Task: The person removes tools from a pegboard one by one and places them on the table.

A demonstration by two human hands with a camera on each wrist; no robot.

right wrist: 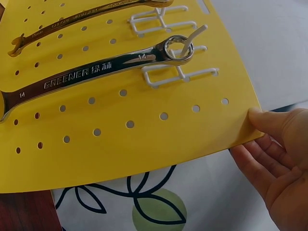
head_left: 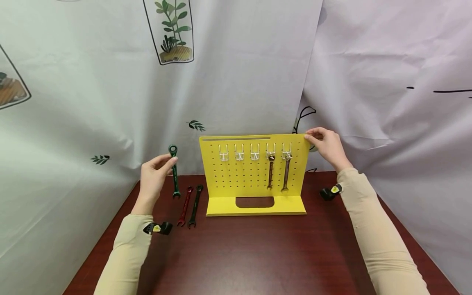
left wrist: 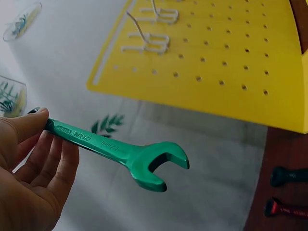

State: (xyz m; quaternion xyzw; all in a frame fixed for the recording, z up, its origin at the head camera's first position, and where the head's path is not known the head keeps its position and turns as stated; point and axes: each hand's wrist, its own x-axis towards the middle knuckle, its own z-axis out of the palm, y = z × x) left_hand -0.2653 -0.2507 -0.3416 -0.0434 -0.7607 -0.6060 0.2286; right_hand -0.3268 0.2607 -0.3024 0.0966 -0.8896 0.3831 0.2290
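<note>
My left hand [head_left: 152, 178] pinches a green combination wrench [head_left: 175, 178] near its ring end, left of the yellow pegboard [head_left: 243, 188]. In the left wrist view the wrench's open jaw end points away from the fingers, apart from the board. My right hand [head_left: 327, 148] grips the pegboard's upper right corner, its thumb on the front face. From the two rightmost hooks hang a silver wrench [right wrist: 106, 70], marked 14, and a smaller gold-toned wrench [right wrist: 72, 21]. White hooks [head_left: 239, 154] farther left on the board carry nothing.
A red wrench [head_left: 185, 206] and a dark green wrench [head_left: 196, 206] lie side by side on the dark red table [head_left: 254, 254], left of the board's base. Printed white cloth [head_left: 250, 82] hangs behind and at both sides.
</note>
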